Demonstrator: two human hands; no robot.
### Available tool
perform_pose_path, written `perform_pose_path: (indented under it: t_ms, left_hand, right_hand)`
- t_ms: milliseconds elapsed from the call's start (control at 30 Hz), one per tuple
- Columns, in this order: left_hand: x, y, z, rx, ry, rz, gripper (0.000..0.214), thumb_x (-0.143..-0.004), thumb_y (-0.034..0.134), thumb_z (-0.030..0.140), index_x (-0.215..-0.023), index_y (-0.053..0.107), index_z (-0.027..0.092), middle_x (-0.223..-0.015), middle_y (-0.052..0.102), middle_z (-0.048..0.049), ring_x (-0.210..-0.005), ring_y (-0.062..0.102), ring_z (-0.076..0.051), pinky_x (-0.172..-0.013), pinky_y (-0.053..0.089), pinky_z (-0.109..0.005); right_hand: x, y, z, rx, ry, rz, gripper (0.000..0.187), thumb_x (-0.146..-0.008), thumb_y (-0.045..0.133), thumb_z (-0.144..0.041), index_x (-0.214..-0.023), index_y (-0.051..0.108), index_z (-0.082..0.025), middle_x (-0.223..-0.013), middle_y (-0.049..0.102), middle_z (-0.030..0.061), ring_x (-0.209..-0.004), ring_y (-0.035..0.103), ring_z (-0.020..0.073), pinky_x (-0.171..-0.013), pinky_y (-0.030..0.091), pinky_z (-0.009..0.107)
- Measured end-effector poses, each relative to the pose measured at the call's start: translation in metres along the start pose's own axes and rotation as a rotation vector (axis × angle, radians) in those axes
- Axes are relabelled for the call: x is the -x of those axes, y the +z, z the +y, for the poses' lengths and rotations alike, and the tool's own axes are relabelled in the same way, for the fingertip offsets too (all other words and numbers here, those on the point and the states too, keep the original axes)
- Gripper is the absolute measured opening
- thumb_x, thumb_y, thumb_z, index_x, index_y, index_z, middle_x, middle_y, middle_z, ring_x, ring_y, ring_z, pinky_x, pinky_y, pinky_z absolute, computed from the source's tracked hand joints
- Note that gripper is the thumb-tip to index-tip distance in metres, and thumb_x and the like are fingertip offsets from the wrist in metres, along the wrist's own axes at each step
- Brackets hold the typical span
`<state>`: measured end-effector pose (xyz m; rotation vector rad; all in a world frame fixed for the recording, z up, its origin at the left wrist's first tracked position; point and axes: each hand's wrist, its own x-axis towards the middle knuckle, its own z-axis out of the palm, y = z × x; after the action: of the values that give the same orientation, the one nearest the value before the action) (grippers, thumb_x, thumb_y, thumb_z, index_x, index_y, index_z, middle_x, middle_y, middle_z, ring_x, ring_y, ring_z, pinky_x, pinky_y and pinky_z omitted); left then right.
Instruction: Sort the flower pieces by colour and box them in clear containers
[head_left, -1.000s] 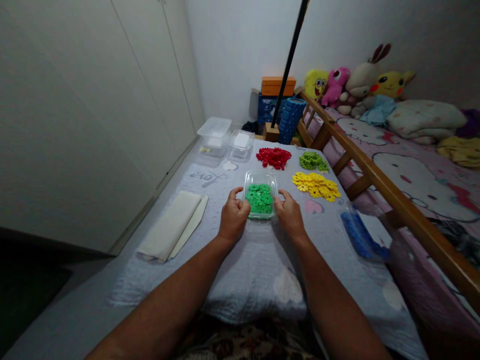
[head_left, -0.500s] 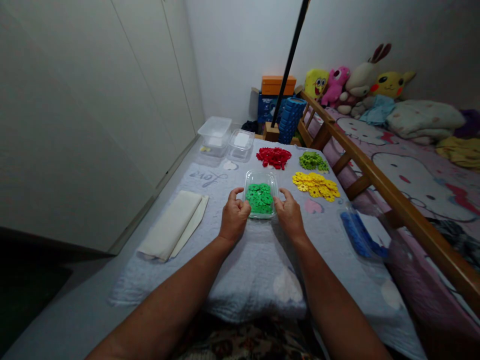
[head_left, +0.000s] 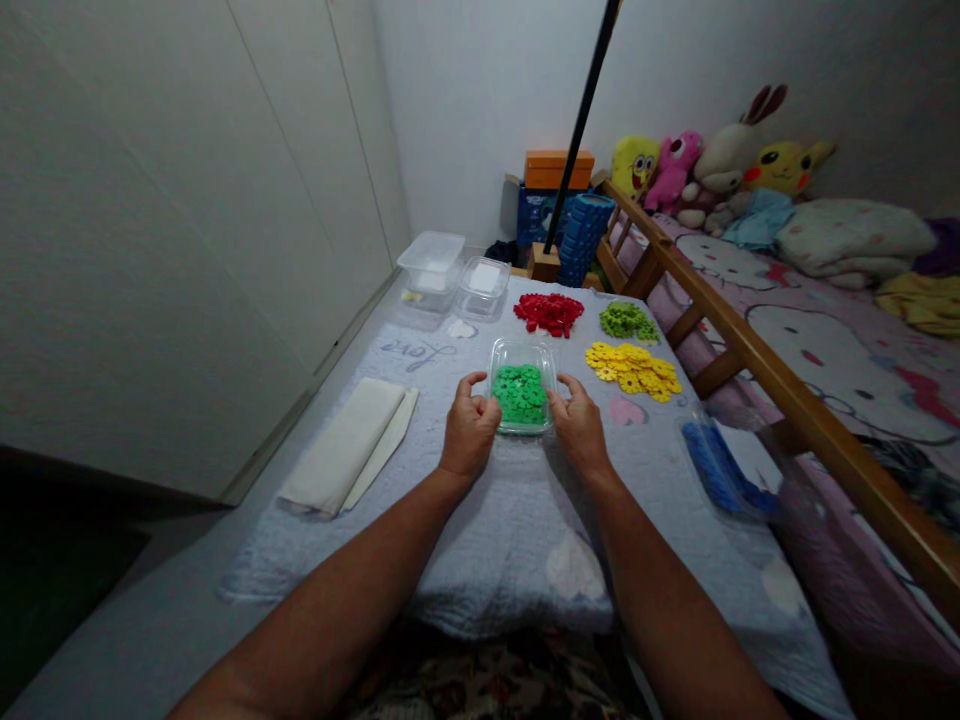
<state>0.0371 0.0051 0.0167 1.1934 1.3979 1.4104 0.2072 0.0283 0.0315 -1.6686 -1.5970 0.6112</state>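
Note:
A clear plastic container stands in the middle of the cloth-covered table, with green flower-shaped pieces inside it. My left hand grips its left side, fingers curled and thumb at the near corner. On the opposite side, my right hand holds the right edge between thumb and fingers. Beyond the container lies a heap of red pieces. Yellow flower-shaped pieces are spread to the right, with a light green heap behind them.
A clear box with blue pieces sits at the right by the wooden bed rail. Folded beige cloth lies at the left. Clear containers are stacked at the back left, beside another clear container. A black pole rises behind the table.
Both hands keep the same hold on the container of green pieces. The view has shifted very slightly; nothing on the table has visibly moved.

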Motion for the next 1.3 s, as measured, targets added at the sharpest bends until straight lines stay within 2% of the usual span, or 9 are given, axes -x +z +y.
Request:
perform_pose_path:
  t_ms: [300, 467, 633, 967, 1300]
  left_hand:
    - [0.001, 0.0, 0.002, -0.006, 0.002, 0.025, 0.045, -0.085, 0.057, 0.029, -0.128, 0.052, 0.015, -0.056, 0.043, 0.0115, -0.05, 0.04, -0.011, -0.054, 0.029, -0.023]
    - [0.001, 0.001, 0.0, 0.005, 0.005, 0.031, 0.045, -0.084, 0.059, 0.03, -0.127, 0.053, 0.016, -0.056, 0.042, 0.0117, -0.049, 0.039, -0.011, -0.053, 0.028, -0.022]
    - [0.001, 0.0, -0.001, 0.009, 0.005, 0.024, 0.046, -0.083, 0.059, 0.03, -0.127, 0.054, 0.017, -0.056, 0.042, 0.0115, -0.05, 0.039, -0.011, -0.054, 0.028, -0.022]
    - [0.001, 0.001, -0.004, -0.008, 0.036, 0.018, 0.046, -0.082, 0.057, 0.026, -0.127, 0.053, 0.015, -0.056, 0.042, 0.0118, -0.049, 0.039, -0.011, -0.053, 0.028, -0.023]
    - [0.001, 0.002, -0.006, 0.016, 0.048, 0.023, 0.042, -0.085, 0.058, 0.027, -0.125, 0.053, 0.016, -0.056, 0.042, 0.0118, -0.049, 0.04, -0.011, -0.054, 0.029, -0.023]
  right_hand:
    - [0.004, -0.002, -0.001, -0.029, 0.007, 0.003, 0.058, -0.094, 0.041, -0.049, -0.133, 0.065, -0.013, -0.075, 0.07, 0.0053, -0.07, 0.063, 0.023, -0.067, 0.043, 0.029]
    - [0.01, 0.002, -0.005, 0.107, 0.003, 0.013, 0.062, -0.096, 0.044, -0.049, -0.142, 0.058, -0.011, -0.076, 0.071, 0.007, -0.069, 0.063, 0.0239, -0.067, 0.042, 0.029]
    - [0.013, 0.008, -0.007, 0.186, 0.011, 0.048, 0.055, -0.097, 0.046, -0.041, -0.142, 0.058, -0.012, -0.084, 0.074, 0.0109, -0.072, 0.066, 0.0248, -0.069, 0.043, 0.03]
    - [0.009, 0.007, -0.006, 0.108, 0.006, 0.015, 0.054, -0.096, 0.045, -0.035, -0.143, 0.057, -0.012, -0.112, 0.077, 0.0164, -0.088, 0.071, 0.0282, -0.082, 0.05, 0.035]
    - [0.006, 0.012, 0.003, 0.019, -0.005, 0.035, 0.055, -0.094, 0.044, -0.038, -0.14, 0.062, -0.014, -0.116, 0.076, 0.0154, -0.09, 0.071, 0.0278, -0.086, 0.051, 0.037]
